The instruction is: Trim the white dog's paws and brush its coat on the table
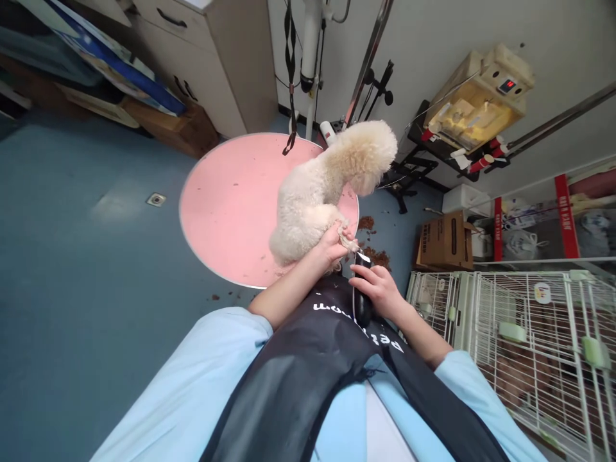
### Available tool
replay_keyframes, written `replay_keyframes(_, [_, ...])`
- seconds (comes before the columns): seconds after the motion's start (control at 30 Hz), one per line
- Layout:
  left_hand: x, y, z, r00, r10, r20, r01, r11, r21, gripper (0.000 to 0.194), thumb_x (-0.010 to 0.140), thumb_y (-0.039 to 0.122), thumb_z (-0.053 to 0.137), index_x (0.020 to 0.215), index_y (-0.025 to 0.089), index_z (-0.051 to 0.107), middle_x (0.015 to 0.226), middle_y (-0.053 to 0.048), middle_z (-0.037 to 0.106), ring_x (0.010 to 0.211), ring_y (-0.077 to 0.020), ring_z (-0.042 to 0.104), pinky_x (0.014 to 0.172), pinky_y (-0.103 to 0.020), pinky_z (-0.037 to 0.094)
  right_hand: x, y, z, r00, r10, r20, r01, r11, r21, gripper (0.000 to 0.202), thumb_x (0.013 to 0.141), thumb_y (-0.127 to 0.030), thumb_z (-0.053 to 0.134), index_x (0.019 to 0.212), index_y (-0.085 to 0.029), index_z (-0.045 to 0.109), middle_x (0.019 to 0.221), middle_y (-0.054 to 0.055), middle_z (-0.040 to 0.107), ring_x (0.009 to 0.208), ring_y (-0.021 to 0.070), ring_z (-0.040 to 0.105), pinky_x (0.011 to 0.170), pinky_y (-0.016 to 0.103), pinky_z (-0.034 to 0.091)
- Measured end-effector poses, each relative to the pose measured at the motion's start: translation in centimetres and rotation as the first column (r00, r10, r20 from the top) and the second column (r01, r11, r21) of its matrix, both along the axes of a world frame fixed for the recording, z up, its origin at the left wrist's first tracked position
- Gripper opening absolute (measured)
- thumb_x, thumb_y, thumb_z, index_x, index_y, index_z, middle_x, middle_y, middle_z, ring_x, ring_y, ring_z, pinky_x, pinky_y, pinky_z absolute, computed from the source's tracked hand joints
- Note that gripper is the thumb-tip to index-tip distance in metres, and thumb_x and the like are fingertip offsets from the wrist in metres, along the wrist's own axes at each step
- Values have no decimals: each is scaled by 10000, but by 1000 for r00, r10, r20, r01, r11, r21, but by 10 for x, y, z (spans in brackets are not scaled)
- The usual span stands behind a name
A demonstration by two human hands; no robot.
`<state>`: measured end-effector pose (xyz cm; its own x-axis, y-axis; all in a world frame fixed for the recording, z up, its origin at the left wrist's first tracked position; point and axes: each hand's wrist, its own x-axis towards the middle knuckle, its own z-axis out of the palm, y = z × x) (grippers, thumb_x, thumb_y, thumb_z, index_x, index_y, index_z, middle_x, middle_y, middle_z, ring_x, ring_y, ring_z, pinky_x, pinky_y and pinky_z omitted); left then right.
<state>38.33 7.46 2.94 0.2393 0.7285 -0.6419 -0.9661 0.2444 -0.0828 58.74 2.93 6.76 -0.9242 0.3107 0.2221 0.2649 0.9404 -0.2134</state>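
"Dog (305, 192), pale and curly-coated, is at the right side of a round pink table (221, 205), its head seen past the far right rim."

"And the person's hands?"

"The left hand (331, 244) pinches a paw (347, 240) in its fingers at the table's near right edge. The right hand (380, 290) curls its fingers around a black clipper (362, 309), blade end up by the paw; whether they touch is too small to tell."

"Farther out?"

"A dark strap (290, 77) hangs at the table's far edge; brown hair (375, 256) lies past the right rim, near a white wire cage (529, 282)."
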Motion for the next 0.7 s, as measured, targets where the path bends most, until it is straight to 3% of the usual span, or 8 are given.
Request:
replay_keyframes(0.07, [0, 0, -2, 1000, -14, -21, 13, 1000, -17, 501, 1069, 409, 322, 630, 184, 412, 444, 62, 395, 373, -97, 394, 539, -272, 402, -8, 3, 3, 995, 52, 89, -51, 999, -9, 247, 926, -126, 548, 1098, -226, 694, 1304, 92, 711, 852, 217, 606, 774, 371, 499])
replay_keyframes(0.2, [1, -1, -5, 998, -23, -53, 23, 1000, 0, 490, 1068, 392, 328, 640, 179, 431, 455, 62, 394, 384, -94, 398, 532, -266, 398, -18, 8, 11, 982, 46, 181, -35, 997, -62, 246, 893, -109, 589, 1088, -220, 691, 1336, 111, 692, 872, 226, 626, 783, 383, 511])
replay_keyframes(0.3, [2, -3, -4, 998, -14, -54, 14, 1000, 13, 483, 1067, 385, 338, 638, 181, 422, 463, 63, 395, 393, -95, 405, 550, -268, 412, -15, 6, 10, 982, 130, 137, -79, 943, -324, 341, 794, -133, 667, 1123, -217, 639, 1325, 115, 690, 953, 242, 680, 827, 384, 558])
replay_keyframes(0.33, [2, -3, -4, 999, -9, -47, 10, 1000, 17, 483, 1067, 388, 338, 637, 182, 416, 465, 64, 394, 395, -95, 408, 557, -268, 415, -11, 3, 6, 992, 102, 69, -67, 916, -396, 370, 787, -154, 672, 1146, -221, 613, 1323, 114, 689, 1007, 248, 694, 854, 385, 573])
replay_keyframes(0.4, [2, -4, -2, 999, 3, -32, -2, 1000, 27, 485, 1068, 397, 330, 639, 184, 407, 470, 64, 393, 400, -96, 412, 563, -266, 417, -3, -6, -10, 990, -79, -120, 18, 897, -441, 369, 813, -193, 668, 1165, -239, 565, 1308, 111, 693, 1090, 250, 709, 884, 387, 599])
replay_keyframes(0.5, [2, -3, 2, 1000, 8, -23, -8, 1000, 27, 483, 1068, 395, 322, 638, 187, 394, 471, 60, 394, 405, -98, 410, 560, -263, 415, 6, -17, -43, 871, -302, -388, 146, 913, -382, 337, 825, -218, 699, 1103, -280, 519, 1264, 85, 714, 1069, 244, 739, 818, 381, 642])
replay_keyframes(0.6, [2, -2, 6, 1000, 18, -18, -18, 1000, 13, 469, 1065, 377, 335, 639, 190, 394, 468, 57, 392, 409, -101, 401, 561, -262, 419, 6, -21, -68, 821, -326, -468, 198, 932, -303, 336, 822, -266, 727, 1052, -299, 485, 1248, 77, 720, 1022, 250, 760, 749, 396, 672])
replay_keyframes(0.7, [3, -2, 8, 1000, 18, -12, -18, 1000, -2, 465, 1063, 379, 336, 642, 191, 399, 470, 55, 392, 411, -104, 396, 566, -265, 424, -1, -19, -76, 811, -312, -494, 214, 946, -244, 369, 836, -286, 725, 1108, -301, 476, 1268, 80, 713, 1027, 243, 761, 745, 390, 679])
